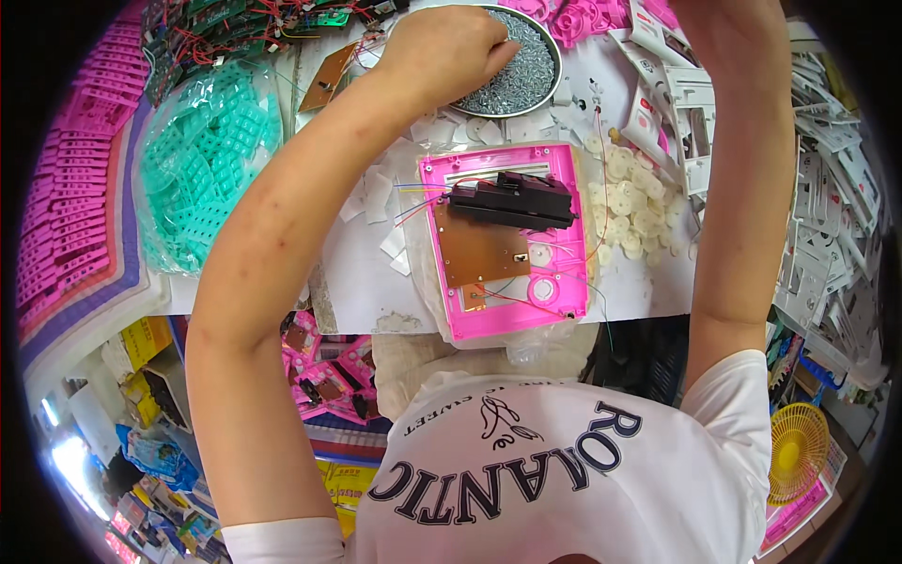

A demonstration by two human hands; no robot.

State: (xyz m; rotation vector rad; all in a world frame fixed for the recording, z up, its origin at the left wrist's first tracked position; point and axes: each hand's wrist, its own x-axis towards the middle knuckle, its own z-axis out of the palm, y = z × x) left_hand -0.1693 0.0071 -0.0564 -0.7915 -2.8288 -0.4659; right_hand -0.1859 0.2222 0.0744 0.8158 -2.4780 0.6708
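My left hand [449,49] reaches over a round bowl [561,77] filled with small silver screws [517,80]. Its fingers are curled together at the screws, and whatever they may hold is hidden. At the top edge, to the right, only the base of my right hand [728,28] shows; its fingers are cut off. Before me lies a pink plastic housing [564,315] on a clear plastic bag. Inside the housing are a brown circuit board [474,252], a long black plastic part [512,202] and thin coloured wires. Neither hand touches the housing.
A clear bag of turquoise plastic parts [211,169] and stacked pink parts [80,202] stand left. Green circuit boards [211,33] with wires lie behind. Cream discs [639,202] and white panels [691,103] are piled right. A yellow fan [799,451] is at lower right.
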